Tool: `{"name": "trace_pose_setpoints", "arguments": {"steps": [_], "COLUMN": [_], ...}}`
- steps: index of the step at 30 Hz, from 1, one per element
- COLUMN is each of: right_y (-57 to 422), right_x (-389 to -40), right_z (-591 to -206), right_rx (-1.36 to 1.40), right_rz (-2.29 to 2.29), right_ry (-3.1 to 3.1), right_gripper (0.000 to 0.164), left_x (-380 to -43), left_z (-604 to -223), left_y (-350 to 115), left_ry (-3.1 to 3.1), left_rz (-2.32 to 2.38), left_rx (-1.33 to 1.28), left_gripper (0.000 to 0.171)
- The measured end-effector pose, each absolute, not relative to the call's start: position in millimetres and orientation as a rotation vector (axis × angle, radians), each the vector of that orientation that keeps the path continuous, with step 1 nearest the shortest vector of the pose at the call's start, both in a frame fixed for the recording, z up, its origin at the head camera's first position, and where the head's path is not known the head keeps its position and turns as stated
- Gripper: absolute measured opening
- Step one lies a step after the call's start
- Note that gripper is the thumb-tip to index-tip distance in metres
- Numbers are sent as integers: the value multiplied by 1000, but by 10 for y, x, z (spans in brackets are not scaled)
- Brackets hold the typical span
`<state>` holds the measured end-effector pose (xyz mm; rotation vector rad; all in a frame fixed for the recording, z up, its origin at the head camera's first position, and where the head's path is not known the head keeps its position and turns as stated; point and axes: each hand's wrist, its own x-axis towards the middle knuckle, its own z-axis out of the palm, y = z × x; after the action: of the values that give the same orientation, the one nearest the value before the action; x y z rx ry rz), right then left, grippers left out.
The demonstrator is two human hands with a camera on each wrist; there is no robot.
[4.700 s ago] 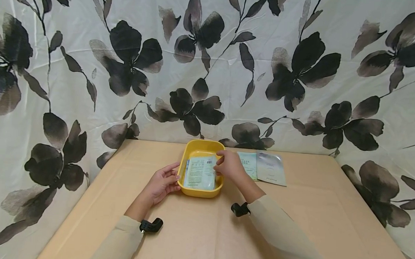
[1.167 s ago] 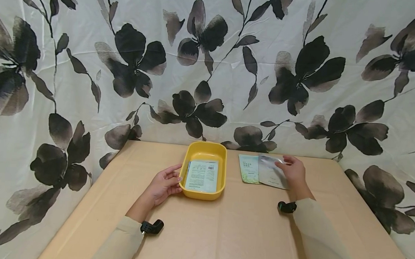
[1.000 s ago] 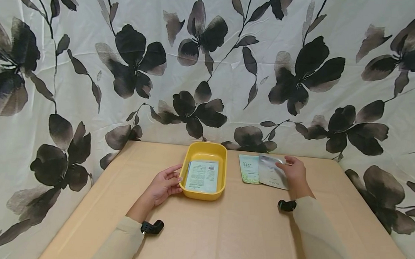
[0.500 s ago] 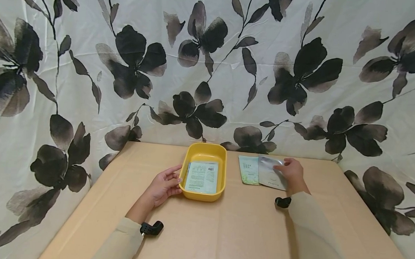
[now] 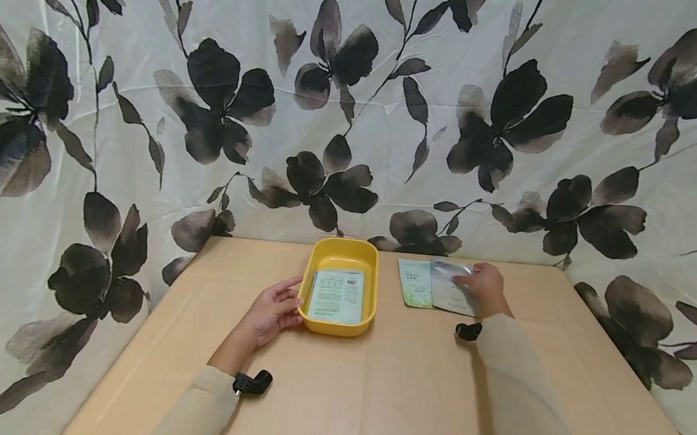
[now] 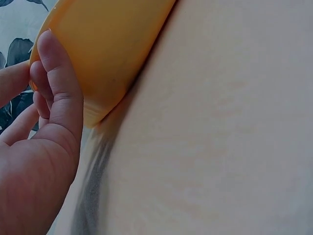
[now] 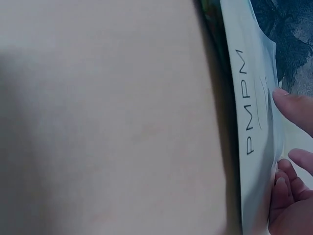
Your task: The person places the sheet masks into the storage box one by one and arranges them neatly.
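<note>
Backdrop: white cloth with black-grey flower print (image 5: 321,99), hanging behind a plain pale tan worktop (image 5: 341,386). Yellow rectangular tray with rounded corners (image 5: 364,328) sits at the worktop's far edge, a bit left of centre. In it, lying flat: pale green packet with dense print and a barcode (image 5: 333,298), a sliver of another pale packet poking out along its left side.

Right of the tray, apart from it, also by the worktop's far edge: pale green-and-white flat packet with green print (image 5: 417,285). Silver-grey flat pouch (image 5: 449,290) next to it, left edge overlapping that packet. Right wrist view reads "PMPM" on the pouch.

Left hand (image 5: 270,313): at the tray's left wall, digits bent, tips touching the rim and outer wall. Can't tell if the grip is clamped on the rim or just resting there.

Right hand (image 5: 487,287): at the pouch's right side, towards the worktop's far right corner. One digit lies on the pouch, others sit by its right edge. Undersides hidden, so can't tell whether that grip is closed on it.

Both arms come in from the near edge: beige sleeves (image 5: 519,374), small black wrist devices (image 5: 252,382).
</note>
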<state>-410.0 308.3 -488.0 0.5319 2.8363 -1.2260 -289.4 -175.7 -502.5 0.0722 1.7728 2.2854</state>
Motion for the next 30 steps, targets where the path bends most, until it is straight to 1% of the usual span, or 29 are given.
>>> {"name": "trace_pose_setpoints", "arguments": {"steps": [8,14,30], "right_y": [3058,3074,3045], "right_x": [-4135,-4172,-4151], "right_z": [-4852,-4871,-4841], "right_rx": [480,447,480], "right_rz": [-1104,-1100,-1084], "right_ry": [2884,2897,2922], "right_gripper": [75,74,71], "left_x": [-2912,-2917,-2931], "left_z": [-5035,-5035,-5035], "left_y": [-1747,-1736,-1738], "left_ry": [1764,1756,1748], "left_rz": [2300,2308,2300], "left_rx": [42,46,88], "left_gripper": [65,65,69]}}
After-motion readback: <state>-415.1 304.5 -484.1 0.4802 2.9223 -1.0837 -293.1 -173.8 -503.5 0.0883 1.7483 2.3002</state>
